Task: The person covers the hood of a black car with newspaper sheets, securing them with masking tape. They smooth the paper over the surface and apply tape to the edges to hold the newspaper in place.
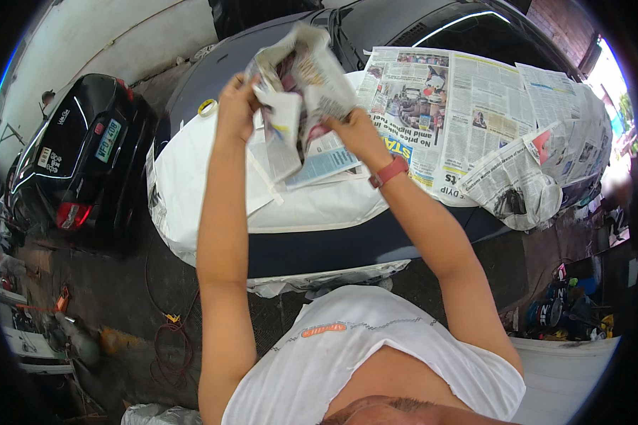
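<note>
Both arms reach out over the dark car (298,256), and a crumpled sheet of newspaper (306,67) is held up between them. My left hand (238,108) grips its left edge with closed fingers. On the opposite side, my right hand (358,133) pinches the lower right edge; a red band circles that wrist. The sheet is creased, partly folded and a little blurred. Below it, white masking paper (198,185) covers the left part of the panel, with a loose printed sheet (324,168) on top. A roll of yellowish tape (207,108) rests beside my left forearm.
Spread newspapers (475,117) cover the car's right part, with a bunched one (521,188) at its corner. A black car (78,156) stands at the left. A reddish hose (170,347) coils on the floor, and paint cans (546,312) stand at lower right.
</note>
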